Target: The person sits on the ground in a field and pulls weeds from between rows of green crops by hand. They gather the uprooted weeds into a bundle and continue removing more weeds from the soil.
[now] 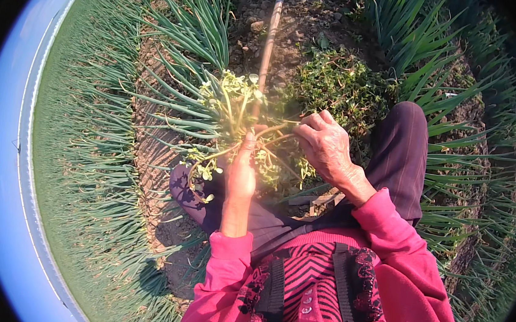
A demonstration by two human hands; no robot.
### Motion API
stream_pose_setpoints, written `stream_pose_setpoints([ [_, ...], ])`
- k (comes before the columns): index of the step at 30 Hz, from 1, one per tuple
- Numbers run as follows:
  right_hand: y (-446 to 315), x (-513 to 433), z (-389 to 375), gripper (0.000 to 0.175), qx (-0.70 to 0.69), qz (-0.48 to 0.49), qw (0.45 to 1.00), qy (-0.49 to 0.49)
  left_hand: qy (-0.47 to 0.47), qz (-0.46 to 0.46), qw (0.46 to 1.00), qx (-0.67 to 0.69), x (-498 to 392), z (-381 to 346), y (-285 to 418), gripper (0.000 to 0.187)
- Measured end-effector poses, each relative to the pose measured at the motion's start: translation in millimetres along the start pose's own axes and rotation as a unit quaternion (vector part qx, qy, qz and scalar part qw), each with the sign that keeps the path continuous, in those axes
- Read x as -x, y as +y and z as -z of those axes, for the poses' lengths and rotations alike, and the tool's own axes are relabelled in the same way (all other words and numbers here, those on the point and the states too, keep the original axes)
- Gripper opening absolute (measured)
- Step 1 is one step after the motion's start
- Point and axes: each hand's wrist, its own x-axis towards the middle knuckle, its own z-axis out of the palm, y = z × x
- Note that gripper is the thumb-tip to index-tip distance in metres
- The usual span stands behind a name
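A leafy purslane plant (235,85) with thick, pale, branching stems is spread out in front of my knees. My left hand (241,173) grips it near the base, where the stems come together. Fingertips of my right hand (326,146) pinch stems on the plant's right side; what exactly lies between them is partly hidden. Behind the plant, a long-handled tool, probably a hoe (270,42), lies along the soil with its head at the far end. To the right, just beyond my right hand, is a heap of green weeds (345,81).
Green onion rows (200,27) run along the left, and more onion plants (452,155) stand close to my right knee. Stony bare soil (256,27) separates them. A wooden frame piece (316,200), partly hidden, sits low between my legs.
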Motion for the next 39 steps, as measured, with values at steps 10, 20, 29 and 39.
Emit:
stream_pose_setpoints([
  [10, 10, 4, -11, 0.018, -0.043, -0.237, 0.96, -0.142, -0.013, 0.021, 0.999, 0.029, 5, -10, -1, 0.033],
  [20, 48, 1, 0, 0.022, -0.099, -0.162, 0.97, 0.15, 0.001, 0.019, 0.997, 0.073, -7, 29, 18, 0.042],
  [29, -6, 5, -6, 0.027, -0.11, 0.017, 0.993, -0.033, -0.025, 0.018, 0.992, 0.12, -1, 18, 15, 0.041],
  [39, 2, 17, -24, 0.015, -0.027, 0.014, 0.997, -0.069, 0.071, 0.119, 0.99, 0.041, -3, 13, -11, 0.038],
])
